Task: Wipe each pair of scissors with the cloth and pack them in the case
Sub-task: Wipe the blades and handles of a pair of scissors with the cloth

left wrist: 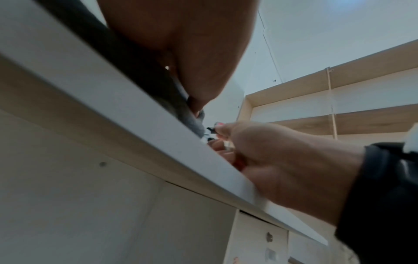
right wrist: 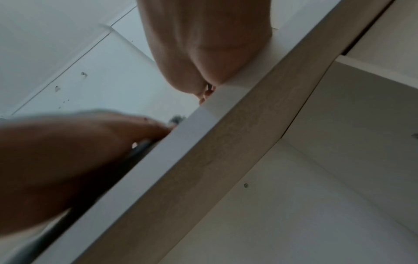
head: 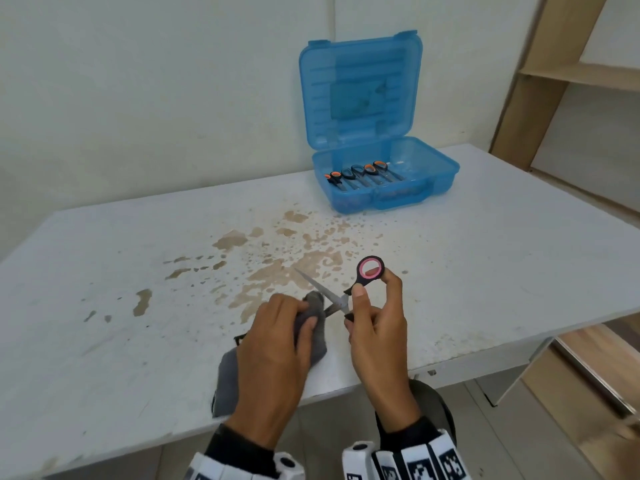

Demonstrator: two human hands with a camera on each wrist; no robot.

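Observation:
My right hand holds a pair of scissors with black handles and a pink-lined finger ring, blades spread open above the table's front edge. One blade points up and left; the other is wrapped in the grey cloth. My left hand grips that cloth around the lower blade. The open blue case stands at the back of the table, lid upright, with several black-and-orange scissors lying side by side inside. Both wrist views look up from below the table edge and show mostly palms.
The white table bears brown stains across its middle. A wooden shelf unit stands at the right. The wall rises directly behind the case. The table's front edge runs just under my wrists.

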